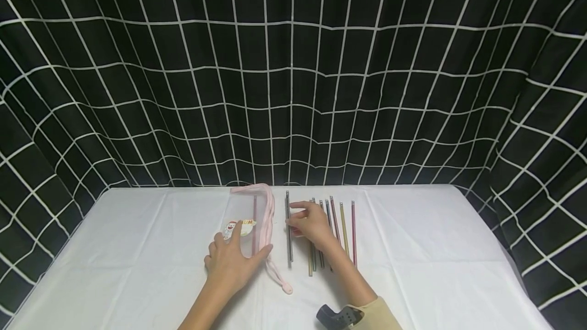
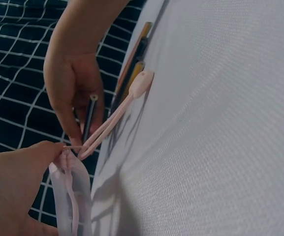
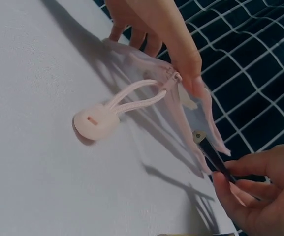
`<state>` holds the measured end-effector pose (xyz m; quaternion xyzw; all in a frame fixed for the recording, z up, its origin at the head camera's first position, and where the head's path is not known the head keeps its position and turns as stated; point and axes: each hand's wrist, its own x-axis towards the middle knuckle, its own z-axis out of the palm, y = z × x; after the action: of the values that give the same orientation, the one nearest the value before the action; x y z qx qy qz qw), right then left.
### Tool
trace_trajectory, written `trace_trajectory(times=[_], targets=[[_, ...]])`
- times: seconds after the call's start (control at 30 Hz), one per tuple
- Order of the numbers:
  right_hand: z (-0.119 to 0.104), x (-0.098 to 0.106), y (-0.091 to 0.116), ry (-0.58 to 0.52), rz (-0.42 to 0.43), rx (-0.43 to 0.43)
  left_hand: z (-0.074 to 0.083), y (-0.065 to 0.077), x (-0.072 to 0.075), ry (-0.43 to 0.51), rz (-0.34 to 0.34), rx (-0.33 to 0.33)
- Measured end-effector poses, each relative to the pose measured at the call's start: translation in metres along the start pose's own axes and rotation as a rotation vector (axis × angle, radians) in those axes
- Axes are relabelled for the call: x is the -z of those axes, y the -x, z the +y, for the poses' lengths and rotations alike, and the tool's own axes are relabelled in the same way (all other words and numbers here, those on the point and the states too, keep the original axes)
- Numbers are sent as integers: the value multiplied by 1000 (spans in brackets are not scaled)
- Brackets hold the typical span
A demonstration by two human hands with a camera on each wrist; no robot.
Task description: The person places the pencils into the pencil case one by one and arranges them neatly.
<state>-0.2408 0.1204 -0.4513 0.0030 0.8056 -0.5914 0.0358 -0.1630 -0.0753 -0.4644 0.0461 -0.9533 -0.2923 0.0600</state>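
Observation:
A translucent pouch (image 1: 247, 202) with pink trim and a cartoon print lies on the white cloth. One reddish pencil (image 1: 255, 208) shows through it. My left hand (image 1: 229, 264) holds the pouch, its thumb at the pink zipped edge (image 3: 173, 105), whose opening gapes in the right wrist view. A pink loop pull (image 2: 142, 84) hangs from the zip. Between thumb and fingers, my right hand (image 1: 312, 223) pinches a dark pencil (image 1: 289, 238), just right of the pouch. In the right wrist view, the dark pencil's (image 3: 211, 155) near end is at the pouch mouth.
Several pencils lie side by side beneath and right of the right forearm, among them a yellow pencil (image 1: 344, 223) and a red pencil (image 1: 353, 233). A black curtain with white grid lines (image 1: 293, 90) surrounds the white-covered table (image 1: 137, 269). The right wrist wears a black band (image 1: 337, 317).

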Motion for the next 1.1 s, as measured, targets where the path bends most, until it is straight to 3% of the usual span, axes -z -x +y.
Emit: trace_trajectory(times=[0.33, 1.1], targets=[[-5, -8, -6, -10, -5, 6, 0, 0, -1, -2, 9, 8], [-15, -28, -21, -87, 77, -30, -1, 2, -2, -9, 27, -22]])
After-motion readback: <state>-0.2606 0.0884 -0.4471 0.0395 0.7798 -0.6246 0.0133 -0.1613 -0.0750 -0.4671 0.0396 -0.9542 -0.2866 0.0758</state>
